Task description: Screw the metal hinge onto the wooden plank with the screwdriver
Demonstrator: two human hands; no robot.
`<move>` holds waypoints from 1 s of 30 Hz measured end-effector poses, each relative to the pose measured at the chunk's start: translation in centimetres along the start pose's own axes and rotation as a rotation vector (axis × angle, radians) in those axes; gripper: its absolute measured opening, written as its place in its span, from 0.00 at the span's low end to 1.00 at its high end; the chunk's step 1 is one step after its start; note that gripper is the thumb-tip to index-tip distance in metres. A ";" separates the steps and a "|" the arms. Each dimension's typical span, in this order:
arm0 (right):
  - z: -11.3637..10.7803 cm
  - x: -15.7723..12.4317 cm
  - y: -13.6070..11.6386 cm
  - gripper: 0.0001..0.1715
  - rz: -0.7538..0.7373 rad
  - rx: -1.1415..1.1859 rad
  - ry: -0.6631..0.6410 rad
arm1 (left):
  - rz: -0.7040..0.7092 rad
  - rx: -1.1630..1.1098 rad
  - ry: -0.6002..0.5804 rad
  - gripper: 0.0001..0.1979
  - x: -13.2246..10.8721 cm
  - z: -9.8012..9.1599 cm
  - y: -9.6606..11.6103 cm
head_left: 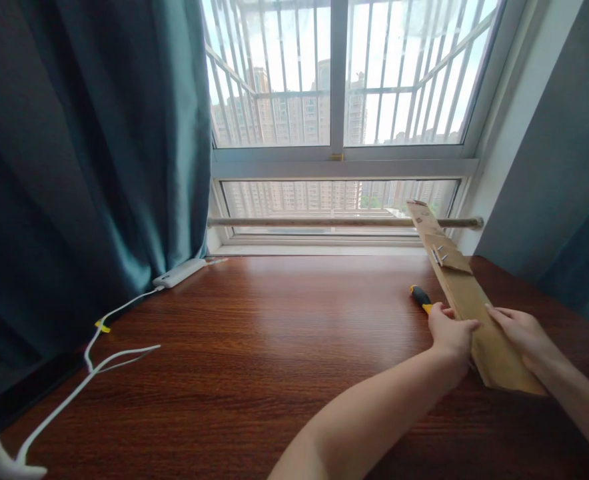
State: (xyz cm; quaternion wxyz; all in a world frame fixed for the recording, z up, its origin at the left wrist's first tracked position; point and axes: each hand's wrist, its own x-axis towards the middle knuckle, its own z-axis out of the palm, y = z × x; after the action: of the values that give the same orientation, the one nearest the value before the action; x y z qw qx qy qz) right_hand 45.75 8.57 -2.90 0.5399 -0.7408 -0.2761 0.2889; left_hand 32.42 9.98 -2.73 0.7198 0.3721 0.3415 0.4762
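Note:
A long, flat piece of brown cardboard (467, 300) slants across the right side of the table, its far end raised toward the window. My left hand (449, 333) grips its left edge, thumb on top and the other fingers partly out of sight. On the opposite edge, my right hand (522, 333) is closed around the cardboard, with its lower fingers hidden. Several small metal pieces, like screws or nails (439, 255), sit at a cardboard flap on the upper part. Just beyond my left hand lies a tool with a black and yellow handle (420, 298); its working end is hidden.
The brown wooden table (274, 333) reaches to the window sill. A white power strip (180, 273) with a white cable (59, 413) lies at the left, beside a dark blue curtain (124, 133). A horizontal rod (314, 222) crosses before the window.

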 end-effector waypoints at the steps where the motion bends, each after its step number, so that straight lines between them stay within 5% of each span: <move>1: 0.6 -1.0 -0.1 0.11 -0.015 0.017 -0.010 | -0.020 0.006 -0.022 0.29 -0.1 -0.8 0.7; 4: 3.1 -4.3 -0.1 0.11 -0.083 0.077 -0.039 | -0.006 0.039 -0.130 0.21 -0.9 -4.6 3.1; 11: 11.7 -13.5 -1.4 0.17 -0.066 0.323 -0.260 | 0.042 0.195 -0.211 0.28 -4.2 -16.2 8.8; 16: 16.6 -17.4 -3.2 0.17 -0.024 0.322 -0.363 | 0.094 0.292 -0.189 0.29 -6.0 -22.1 11.8; 22: 20.5 -18.2 -2.0 0.17 -0.070 0.315 -0.399 | 0.112 0.309 -0.151 0.28 -7.3 -26.0 12.3; 30: 21.4 -18.3 -1.0 0.18 -0.037 0.315 -0.415 | 0.080 0.276 -0.152 0.28 -6.7 -27.3 11.2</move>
State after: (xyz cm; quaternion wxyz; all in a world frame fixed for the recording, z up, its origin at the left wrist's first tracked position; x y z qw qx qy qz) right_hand 17.68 9.37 -4.97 0.5855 -0.5676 -0.3460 0.4641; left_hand 2.40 12.40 -5.58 0.6660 0.5159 0.3330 0.4235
